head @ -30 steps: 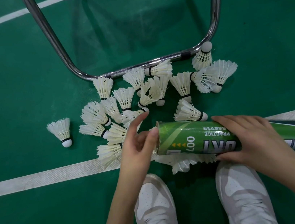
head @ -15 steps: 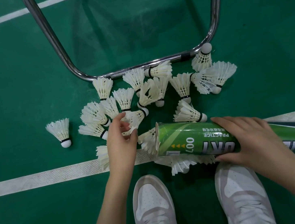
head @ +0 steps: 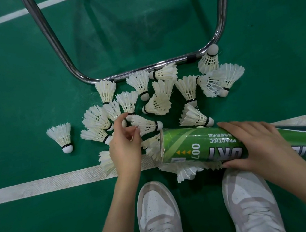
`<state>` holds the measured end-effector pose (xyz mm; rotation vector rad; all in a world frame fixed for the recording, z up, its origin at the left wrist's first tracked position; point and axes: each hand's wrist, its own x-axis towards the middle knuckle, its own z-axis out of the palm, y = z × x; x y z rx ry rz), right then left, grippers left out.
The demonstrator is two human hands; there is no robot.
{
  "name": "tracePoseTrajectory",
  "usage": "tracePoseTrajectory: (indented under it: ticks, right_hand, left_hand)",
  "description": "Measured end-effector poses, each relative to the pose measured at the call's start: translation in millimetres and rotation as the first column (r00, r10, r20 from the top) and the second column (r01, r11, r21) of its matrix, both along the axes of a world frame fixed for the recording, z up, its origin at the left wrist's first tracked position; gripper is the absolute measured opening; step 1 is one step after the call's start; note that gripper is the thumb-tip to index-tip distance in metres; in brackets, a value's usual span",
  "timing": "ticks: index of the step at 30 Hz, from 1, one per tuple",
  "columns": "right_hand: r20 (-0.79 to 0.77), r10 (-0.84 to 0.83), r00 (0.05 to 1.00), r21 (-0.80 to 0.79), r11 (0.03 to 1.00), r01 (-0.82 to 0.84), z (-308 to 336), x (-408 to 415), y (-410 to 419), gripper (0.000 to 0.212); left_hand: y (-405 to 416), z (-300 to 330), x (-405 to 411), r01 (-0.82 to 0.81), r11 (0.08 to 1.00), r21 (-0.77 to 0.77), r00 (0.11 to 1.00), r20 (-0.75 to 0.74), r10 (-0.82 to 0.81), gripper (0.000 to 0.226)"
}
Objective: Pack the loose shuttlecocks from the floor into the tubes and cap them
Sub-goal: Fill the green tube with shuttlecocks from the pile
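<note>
Right hand (head: 257, 140) clamps the green tube (head: 201, 144) at centre right, mouth facing left; left hand (head: 125, 149), fingers loosely curled, reaches onto a shuttlecock (head: 145, 125) in the centre pile, grip not yet closed.

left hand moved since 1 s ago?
Yes. The left hand has gone from the mouth of the green tube leftward and away from the white line, into the shuttlecock pile.

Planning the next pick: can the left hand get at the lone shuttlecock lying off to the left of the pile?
Probably yes. The lone shuttlecock lies apart from the pile on bare floor, nothing over it, and the left hand hovers just beside the pile, holding nothing.
</note>
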<state>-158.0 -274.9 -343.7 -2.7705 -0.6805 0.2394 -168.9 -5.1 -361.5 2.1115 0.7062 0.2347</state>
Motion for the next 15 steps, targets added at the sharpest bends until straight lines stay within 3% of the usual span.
tracePoseTrajectory:
  ticks: [15]
  right_hand:
    - [-0.016, -0.009, 1.0, 0.008, 1.0, 0.01, -1.1, 2.7, 1.1, 0.096]
  left_hand:
    - [23.4, 48.1, -24.9, -0.006, 0.905, -0.426, 0.988, 0.134, 0.069, 0.052]
